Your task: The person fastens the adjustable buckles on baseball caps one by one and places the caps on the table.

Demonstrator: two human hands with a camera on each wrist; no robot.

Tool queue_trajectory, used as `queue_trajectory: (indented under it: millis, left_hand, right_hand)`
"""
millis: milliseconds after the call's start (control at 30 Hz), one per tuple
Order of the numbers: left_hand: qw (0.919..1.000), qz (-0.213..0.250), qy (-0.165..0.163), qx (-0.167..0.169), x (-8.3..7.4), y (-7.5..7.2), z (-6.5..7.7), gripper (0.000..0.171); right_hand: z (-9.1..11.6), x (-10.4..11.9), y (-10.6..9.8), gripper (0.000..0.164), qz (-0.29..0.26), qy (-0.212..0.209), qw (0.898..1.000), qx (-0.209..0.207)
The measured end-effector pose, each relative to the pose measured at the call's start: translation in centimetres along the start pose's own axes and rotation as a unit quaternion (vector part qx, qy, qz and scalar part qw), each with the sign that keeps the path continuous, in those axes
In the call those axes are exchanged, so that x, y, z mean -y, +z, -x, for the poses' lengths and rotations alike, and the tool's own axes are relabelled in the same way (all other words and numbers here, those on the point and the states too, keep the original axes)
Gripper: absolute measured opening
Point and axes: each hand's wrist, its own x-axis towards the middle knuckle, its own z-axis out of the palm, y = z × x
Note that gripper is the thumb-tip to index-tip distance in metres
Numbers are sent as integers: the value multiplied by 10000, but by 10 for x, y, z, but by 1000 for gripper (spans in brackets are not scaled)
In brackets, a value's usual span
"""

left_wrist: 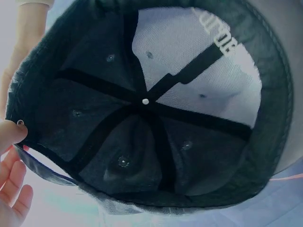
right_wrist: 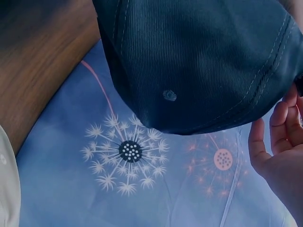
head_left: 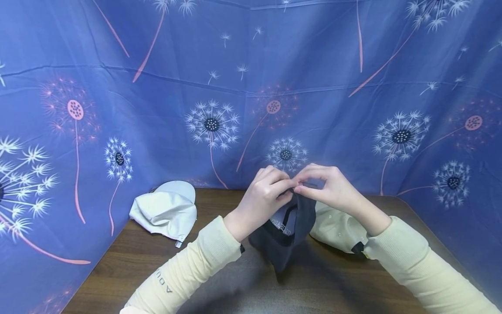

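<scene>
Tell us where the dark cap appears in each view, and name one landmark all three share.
Head: the dark cap is just right of centre, below the left hand and right hand.
Left wrist: the dark cap fills most of the picture, inside showing.
Right wrist: the dark cap spans the top, centre to right, outside showing.
Shared landmark: the blue cloth, at lower right in the left wrist view.

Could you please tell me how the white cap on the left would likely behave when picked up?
The white cap would probably flop, since its crown sags in creases. Its smooth, curved brim likely stays stiffer. Its thin-looking fabric suggests lightness.
</scene>
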Motion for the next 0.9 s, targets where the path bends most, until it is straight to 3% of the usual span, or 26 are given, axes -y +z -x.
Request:
queue_trajectory:
  millis: [233,533,733,900]
  left_hand:
    - [9999,-143,9,-53,3,-1,-3,16]
    - [9989,-325,-336,64,5,-4,-3,14]
    - [9974,-426,-586,53,6,-5,-4,11]
    - [9971,-469,-588,58,7,-6,-4,12]
  right_hand:
    - [-1,2,1,22,-55,132,9999,34]
    - [1,0,7,37,208,131,9997,80]
    - [1,3,13,45,681,-9,9969,-389]
    - [0,6,18,43,1229,-424,9880,-835]
